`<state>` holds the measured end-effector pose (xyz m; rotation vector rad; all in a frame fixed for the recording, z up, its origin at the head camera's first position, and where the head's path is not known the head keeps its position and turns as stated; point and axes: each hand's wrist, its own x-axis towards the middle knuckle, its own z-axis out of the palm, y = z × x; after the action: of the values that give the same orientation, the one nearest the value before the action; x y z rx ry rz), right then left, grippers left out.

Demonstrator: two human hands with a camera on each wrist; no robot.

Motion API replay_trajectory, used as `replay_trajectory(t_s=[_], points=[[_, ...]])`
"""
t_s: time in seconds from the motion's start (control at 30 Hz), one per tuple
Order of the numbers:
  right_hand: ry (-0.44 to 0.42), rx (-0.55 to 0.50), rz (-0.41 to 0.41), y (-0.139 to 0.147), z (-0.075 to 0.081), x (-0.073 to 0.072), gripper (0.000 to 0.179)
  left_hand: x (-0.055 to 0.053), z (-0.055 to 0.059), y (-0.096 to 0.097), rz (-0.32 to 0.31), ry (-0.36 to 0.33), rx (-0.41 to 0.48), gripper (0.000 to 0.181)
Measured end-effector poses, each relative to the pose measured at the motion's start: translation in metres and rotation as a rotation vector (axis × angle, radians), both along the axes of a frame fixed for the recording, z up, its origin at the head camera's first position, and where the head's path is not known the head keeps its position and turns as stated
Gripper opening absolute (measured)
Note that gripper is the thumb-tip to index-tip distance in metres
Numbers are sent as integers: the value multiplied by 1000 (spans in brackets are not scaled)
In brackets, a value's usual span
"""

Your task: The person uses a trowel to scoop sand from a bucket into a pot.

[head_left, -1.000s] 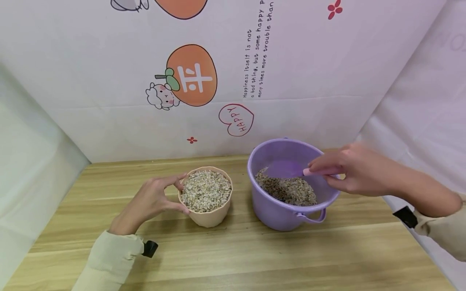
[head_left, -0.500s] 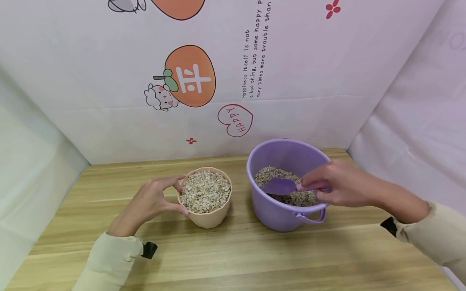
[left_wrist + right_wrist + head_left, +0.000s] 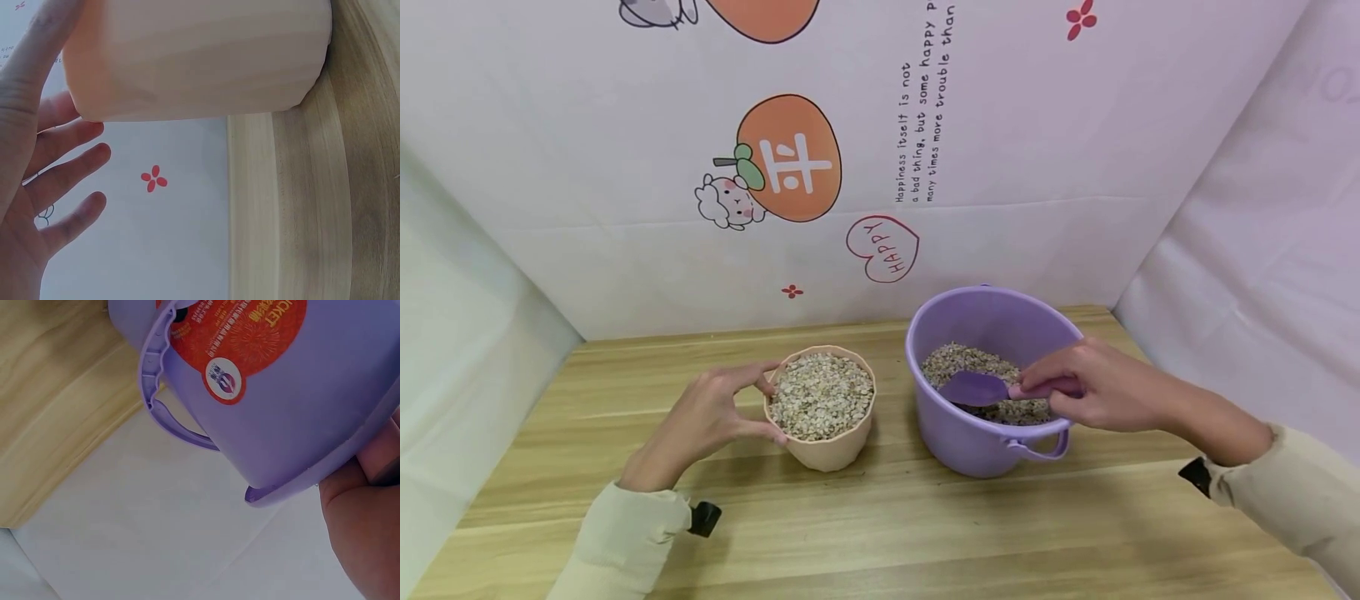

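Note:
My left hand (image 3: 711, 421) steadies a peach flower pot (image 3: 827, 452) by its left side, thumb at the front and fingers at the back of the rim. Pale coarse grains (image 3: 823, 396) fill that pot nearly to the top. In the left wrist view, the pot's side (image 3: 200, 62) shows and several fingers spread below it. My right hand (image 3: 1105, 387) grips the pink handle of a small shovel, whose purple blade (image 3: 976, 388) lies on the grains inside a purple bucket (image 3: 970, 446). The right wrist view shows the bucket's outside (image 3: 275, 425) but not the shovel's blade.
Pot and bucket stand apart on a wood-grain table (image 3: 850, 533). Behind them rises a white printed cloth (image 3: 1000, 167), with more white cloth at both sides. A carrying handle (image 3: 1041, 452) hangs on the bucket's front.
The shovel's blade has come down onto the grains in the bucket, and my right hand has moved left and lower with it. My left hand has stayed at the pot.

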<state>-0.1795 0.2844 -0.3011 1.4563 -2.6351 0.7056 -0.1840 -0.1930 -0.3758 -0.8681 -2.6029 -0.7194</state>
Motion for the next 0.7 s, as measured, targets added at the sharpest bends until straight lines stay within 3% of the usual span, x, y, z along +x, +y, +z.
replay_trajectory(t_s=[0.1, 0.27, 0.33, 0.5, 0.6, 0.7], points=[[-9, -10, 8, 0, -1, -1, 38, 1, -1, -1, -2, 17, -5, 89], [-76, -12, -7, -1, 3, -2, 22, 4, 0, -3, -14, 45, 3, 60], [-52, -4, -41, 0, 9, -3, 18, 5, 1, -4, -20, 46, 7, 51], [45, 115, -250, 3, 32, -6, 22, 7, 8, -6, 16, -31, 30, 37], [12, 181, -380, 7, 43, -9, 38, 6, 14, -7, 73, -75, 44, 26], [0, 181, -455, 13, 48, -15, 54, 2, 20, -9, 121, -67, 42, 24]])
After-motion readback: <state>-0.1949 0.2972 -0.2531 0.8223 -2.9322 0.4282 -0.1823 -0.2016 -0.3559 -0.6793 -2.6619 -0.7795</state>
